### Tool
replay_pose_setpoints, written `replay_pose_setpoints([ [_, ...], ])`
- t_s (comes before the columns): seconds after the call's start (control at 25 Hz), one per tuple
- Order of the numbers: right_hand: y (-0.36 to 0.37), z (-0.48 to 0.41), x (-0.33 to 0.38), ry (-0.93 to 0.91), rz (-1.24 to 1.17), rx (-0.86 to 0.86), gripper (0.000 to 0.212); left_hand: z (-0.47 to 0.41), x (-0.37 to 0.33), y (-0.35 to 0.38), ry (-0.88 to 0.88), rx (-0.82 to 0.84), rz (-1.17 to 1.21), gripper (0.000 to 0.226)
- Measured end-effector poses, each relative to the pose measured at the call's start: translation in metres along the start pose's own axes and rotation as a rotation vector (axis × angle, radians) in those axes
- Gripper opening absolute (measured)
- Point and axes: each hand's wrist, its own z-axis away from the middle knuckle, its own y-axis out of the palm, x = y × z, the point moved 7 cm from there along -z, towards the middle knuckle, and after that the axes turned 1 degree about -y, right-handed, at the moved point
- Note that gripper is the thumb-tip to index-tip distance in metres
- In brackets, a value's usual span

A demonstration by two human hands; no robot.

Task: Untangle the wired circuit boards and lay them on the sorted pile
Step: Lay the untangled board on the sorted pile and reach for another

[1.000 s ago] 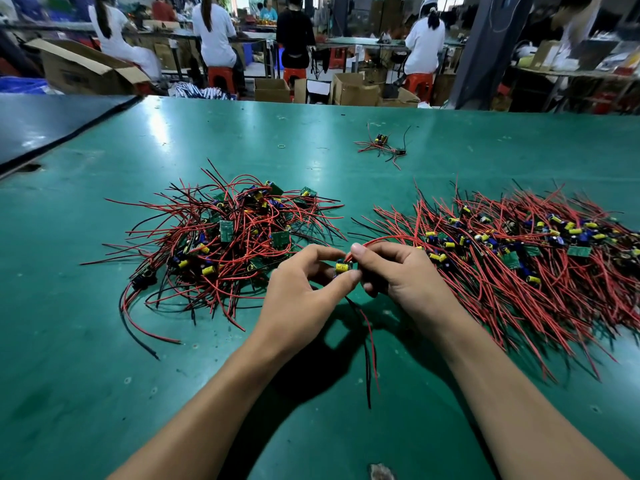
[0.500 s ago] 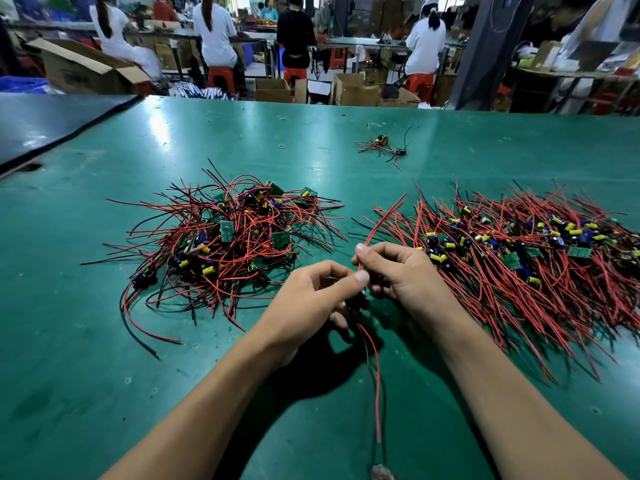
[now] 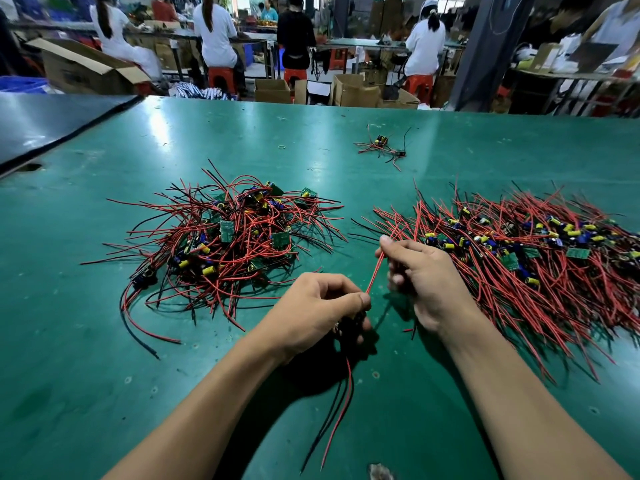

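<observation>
Leads nearest you: 2 trailing leads (image 3: 349,382), 1 red and 1 black, hang toward you from under your left hand (image 3: 322,306). That hand is curled tight round 1 wired board, which is mostly hidden inside the fist. 1 more red lead (image 3: 375,268) runs straight from your left thumb up into your right hand (image 3: 427,282), where the fingers are closed round it.

Handling, as a judgement: featherweight. Board stiff, wires limp but springy, insulation slick, solder joints probably the weak point. Take hold at the board's edge and draw each wire along its length. Don't jerk at the joint.

Beyond the left hand: 1 tangled pile (image 3: 235,237). Just beside the right hand: 1 sorted pile (image 3: 519,258), leads mostly combed toward you. Boards in either are too many to count.

Farthest: 1 stray cluster (image 3: 381,147), well apart from both piles, on the green table (image 3: 104,341).
</observation>
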Motion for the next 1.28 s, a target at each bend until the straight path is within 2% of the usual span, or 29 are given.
replay_pose_setpoints([
  [0.2,0.008,0.000,-0.009,0.238,-0.317,0.061,0.041,0.000,-0.005,-0.006,0.047,-0.011,-0.077,0.011],
  [0.28,0.011,0.000,-0.012,0.267,-0.364,0.082,0.041,0.000,-0.004,-0.006,0.046,-0.014,-0.079,0.012],
  [0.44,0.010,-0.001,-0.009,0.085,-0.121,0.101,0.027,-0.002,0.004,-0.009,-0.035,-0.062,0.033,0.012],
  [0.6,0.022,0.006,-0.012,-0.023,0.115,0.230,0.019,-0.001,0.005,-0.007,-0.052,-0.060,0.083,0.013],
  [0.8,0.013,0.002,-0.010,-0.051,0.167,0.139,0.022,-0.001,0.002,-0.007,-0.029,-0.012,-0.028,0.015],
  [0.96,0.002,-0.003,-0.005,-0.055,-0.017,0.004,0.019,0.000,0.001,-0.007,-0.022,0.034,-0.080,0.015],
  [1.08,0.001,-0.005,0.001,-0.050,-0.219,0.012,0.027,-0.001,0.001,-0.006,-0.027,0.061,-0.043,0.018],
  [1.28,0.004,-0.004,-0.001,0.097,-0.347,0.043,0.036,-0.002,0.002,-0.005,-0.036,0.101,-0.014,0.019],
])
